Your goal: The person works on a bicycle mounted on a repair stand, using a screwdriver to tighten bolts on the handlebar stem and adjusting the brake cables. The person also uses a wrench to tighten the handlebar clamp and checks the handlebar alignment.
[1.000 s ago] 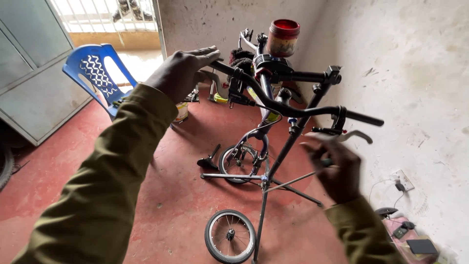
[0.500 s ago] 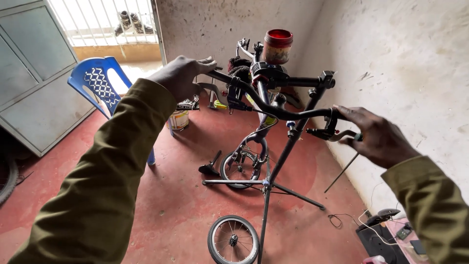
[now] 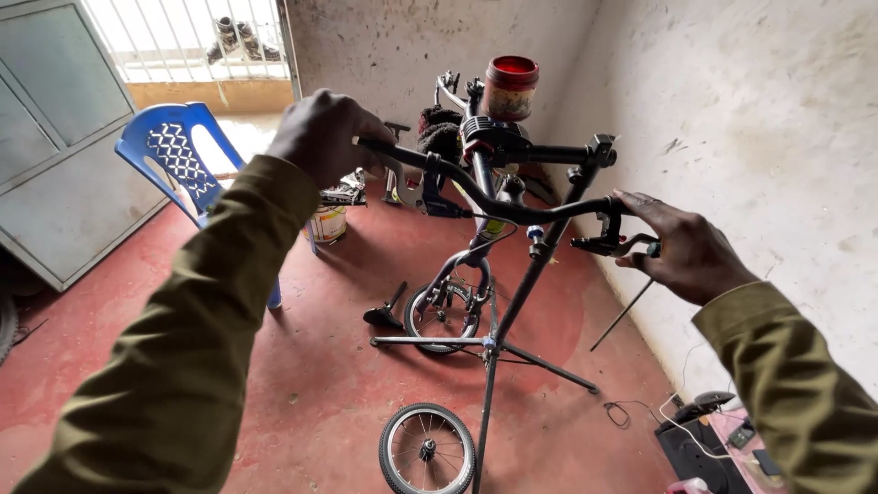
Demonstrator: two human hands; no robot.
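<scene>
left hand (image 3: 322, 137): fist closed round left end of the handlebar, knuckles up, olive cloth sleeve
right hand (image 3: 684, 247): fingers curled over the brake lever at the bar's right end, thumb on top
handlebar (image 3: 494, 203): black curved metal tube, matte, spans between both hands, centre of view, clamped on a small bike frame
brake lever (image 3: 611, 243): black, short, angular, under right fingers
repair stand (image 3: 526, 284): thin black metal pole, tripod legs splayed on floor, holds the frame up
jar (image 3: 509, 88): cylindrical, red lid, sits on top of stand
wheel (image 3: 427, 450): small, spoked, black rubber tyre, lies flat on floor near stand foot
chair (image 3: 178, 160): blue moulded plastic, lattice-cut back, left side
floor (image 3: 320, 366): red painted concrete, scuffed
wall (image 3: 750, 119): rough whitish plaster, stained
</scene>
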